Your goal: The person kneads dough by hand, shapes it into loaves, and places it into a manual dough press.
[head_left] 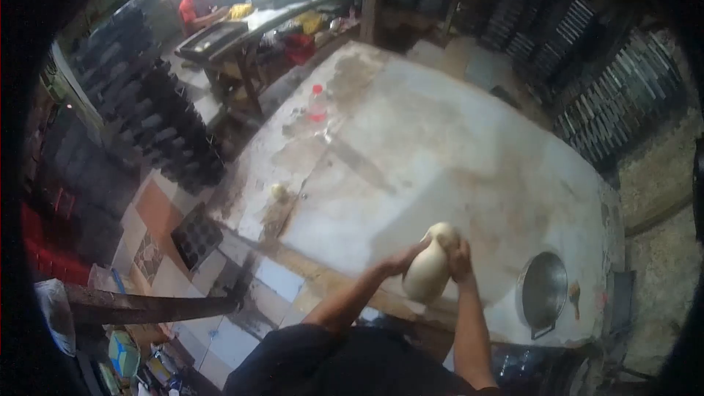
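Observation:
Between my two hands hangs a large, smooth, pale lump of dough (427,276), lifted above the near edge of the worktable. My left hand (408,258) grips its left side. On the other side, my right hand (460,258) has its fingers wrapped round the upper part, where the dough folds into a rounded end. The pale, flour-smeared tabletop (440,154) spreads out beyond them. To the right of my right hand sits a round metal pan (543,295) with a handle, and beside it lies a small brownish tool (576,299), possibly a brush.
A clear bottle with a red cap (317,106) stands on the table's far left part. A small pale lump (279,191) lies near the left edge. Stacked dark trays (154,103) rise at left. Another person (196,11) is at a back bench. A beam (147,308) juts in lower left.

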A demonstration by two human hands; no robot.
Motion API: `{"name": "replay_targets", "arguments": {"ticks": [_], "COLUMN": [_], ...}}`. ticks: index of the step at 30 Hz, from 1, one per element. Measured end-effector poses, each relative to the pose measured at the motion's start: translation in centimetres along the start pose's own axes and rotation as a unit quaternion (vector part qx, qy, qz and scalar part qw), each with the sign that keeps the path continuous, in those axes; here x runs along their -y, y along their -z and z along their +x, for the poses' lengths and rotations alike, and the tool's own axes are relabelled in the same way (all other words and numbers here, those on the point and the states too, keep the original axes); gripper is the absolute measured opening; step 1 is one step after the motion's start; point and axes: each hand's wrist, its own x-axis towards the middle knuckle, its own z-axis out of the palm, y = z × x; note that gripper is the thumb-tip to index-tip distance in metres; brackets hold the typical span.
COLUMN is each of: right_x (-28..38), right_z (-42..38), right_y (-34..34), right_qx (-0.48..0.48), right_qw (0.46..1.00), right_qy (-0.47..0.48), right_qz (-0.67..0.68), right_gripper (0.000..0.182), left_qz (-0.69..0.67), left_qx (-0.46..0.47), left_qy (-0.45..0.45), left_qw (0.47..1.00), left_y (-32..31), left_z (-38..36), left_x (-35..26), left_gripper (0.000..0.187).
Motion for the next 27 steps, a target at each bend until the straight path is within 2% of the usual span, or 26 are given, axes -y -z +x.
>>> {"name": "replay_targets", "arguments": {"ticks": [1, 2, 3, 4, 6, 7, 8, 9, 12, 13, 14, 16, 17, 18, 19, 20, 21, 22, 23, 24, 25, 26, 27], "right_x": [9.7, 10.4, 11.2, 11.2, 6.3, 1.9, -2.5, -6.9, -8.2, -4.2, 0.1, 3.1, 2.3, 0.8, -1.0, 0.1, 2.6, 1.9, 1.2, -2.3, -0.7, 0.6, 0.6], "right_z": [-0.6, -0.7, -2.5, -5.1, -8.7, -9.0, -9.3, -9.6, -5.3, -4.2, -3.1, -3.8, -3.9, -3.9, -3.9, -4.6, -5.1, -4.4, -3.7, -2.3, -0.5, 0.9, 2.5], "right_y": [1.7, 1.9, 1.6, 0.7, -3.2, -5.0, -6.7, -8.5, -5.4, -3.1, -0.9, -0.8, -0.8, -0.8, -1.9, -2.3, -2.8, -2.6, -2.5, -2.7, -1.8, 0.0, -0.6], "right_qx": [0.017, -0.019, -0.035, -0.053, -0.116, -0.114, -0.110, -0.103, 0.055, 0.046, 0.043, -0.087, -0.098, -0.105, -0.076, -0.068, -0.052, 0.000, 0.048, 0.124, 0.210, 0.313, 0.282], "right_qw": [0.989, 0.994, 0.996, 0.997, 0.982, 0.978, 0.972, 0.963, 0.938, 0.960, 0.975, 0.995, 0.993, 0.977, 0.975, 0.981, 0.941, 0.887, 0.809, 0.753, 0.812, 0.756, 0.864], "right_qy": [-0.057, -0.033, -0.033, -0.028, -0.143, -0.174, -0.205, -0.235, -0.338, -0.277, -0.214, -0.025, -0.022, -0.015, -0.127, -0.173, -0.206, -0.217, -0.245, -0.261, -0.129, -0.132, -0.013], "right_qz": [0.135, 0.099, 0.071, 0.047, 0.049, 0.004, -0.042, -0.087, -0.061, -0.013, 0.038, 0.047, -0.069, -0.187, -0.164, 0.049, 0.263, 0.408, 0.533, 0.591, 0.529, 0.560, 0.418], "right_gripper": [0.046, 0.041, 0.041, 0.041, 0.049, 0.056, 0.063, 0.070, 0.065, 0.061, 0.059, 0.058, 0.058, 0.060, 0.060, 0.061, 0.062, 0.062, 0.063, 0.063, 0.061, 0.050, 0.038], "left_qz": [0.126, 0.186, 0.358, 0.520, 0.604, 0.660, 0.749, 0.737, 0.811, 0.802, 0.721, 0.590, 0.526, 0.405, 0.279, 0.180, 0.079, 0.049, 0.029, -0.070, 0.011, 0.047, 0.084], "left_qx": [-0.033, -0.048, -0.080, -0.114, -0.086, -0.108, -0.083, -0.166, -0.222, -0.236, -0.149, -0.136, -0.101, -0.088, -0.085, -0.086, -0.079, -0.123, -0.114, -0.196, -0.252, -0.285, -0.318], "left_qy": [-0.038, -0.092, -0.182, -0.265, -0.244, -0.236, -0.210, -0.267, -0.255, -0.239, -0.130, -0.048, 0.023, 0.058, 0.096, 0.054, 0.013, 0.001, -0.057, -0.041, -0.106, -0.106, -0.102], "left_qw": [0.991, 0.977, 0.912, 0.804, 0.754, 0.705, 0.623, 0.598, 0.478, 0.494, 0.665, 0.795, 0.844, 0.908, 0.952, 0.978, 0.994, 0.991, 0.991, 0.977, 0.962, 0.951, 0.939], "left_y": [0.3, -0.7, -0.7, -0.5, -0.2, -1.0, -1.9, -2.8, -3.5, -1.6, -1.3, 0.9, 4.6, 5.6, 6.4, 4.9, 3.4, 1.8, 0.6, -5.1, -6.1, -6.9, -8.4], "left_z": [0.4, -0.7, -1.9, -2.8, -2.6, -4.6, -4.7, -5.1, -3.3, 1.0, 1.7, 3.6, 7.4, 6.6, 5.6, 3.8, 2.1, 1.3, 0.6, -2.2, -2.3, -2.9, -3.9], "left_x": [-1.2, -2.4, -2.1, -1.3, 4.4, 6.7, 9.6, 12.5, 8.6, 9.7, 4.5, -0.9, 0.1, -0.3, -0.9, -0.2, 0.4, 1.6, 3.6, 1.7, 2.1, 2.4, 1.9], "left_gripper": [0.068, 0.055, 0.051, 0.048, 0.058, 0.063, 0.066, 0.067, 0.067, 0.069, 0.072, 0.075, 0.068, 0.065, 0.063, 0.062, 0.061, 0.061, 0.064, 0.063, 0.062, 0.062, 0.062]}}
